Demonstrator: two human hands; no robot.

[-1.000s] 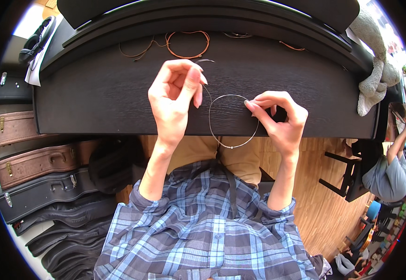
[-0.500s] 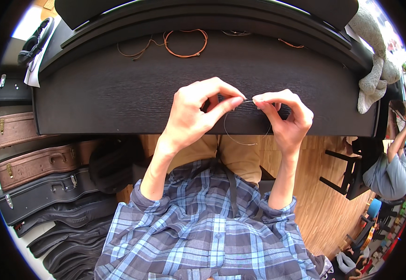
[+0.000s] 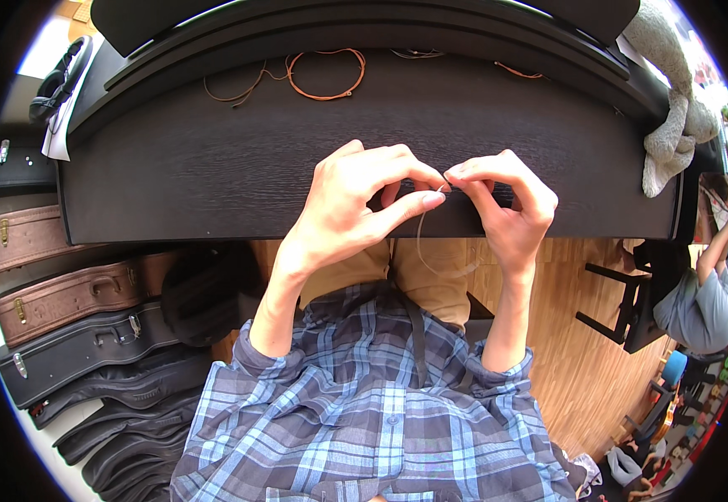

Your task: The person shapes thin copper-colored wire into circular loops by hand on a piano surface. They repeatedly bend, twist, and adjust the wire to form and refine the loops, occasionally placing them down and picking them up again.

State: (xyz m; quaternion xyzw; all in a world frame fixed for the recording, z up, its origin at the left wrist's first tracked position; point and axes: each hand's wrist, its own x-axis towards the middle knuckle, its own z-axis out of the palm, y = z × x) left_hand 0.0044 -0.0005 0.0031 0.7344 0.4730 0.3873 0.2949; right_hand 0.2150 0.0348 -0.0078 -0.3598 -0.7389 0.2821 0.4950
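Left hand [image 3: 356, 201]: pinching a thin pale wire [image 3: 420, 243] | Right hand [image 3: 510, 192]: fingertips just beside, grip unclear | Wire: curving toward 6 o'clock, seemingly partway looped, not visibly secured | Copper-coloured coil [image 3: 324, 98]: already ring-shaped, 11 o'clock on the black worktop [image 3: 188, 184]

No legible lettering, labels, brands, numbers or signs on anything in the head view.

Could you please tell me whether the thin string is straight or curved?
Curved: the thin string bends in an arc below the left hand.
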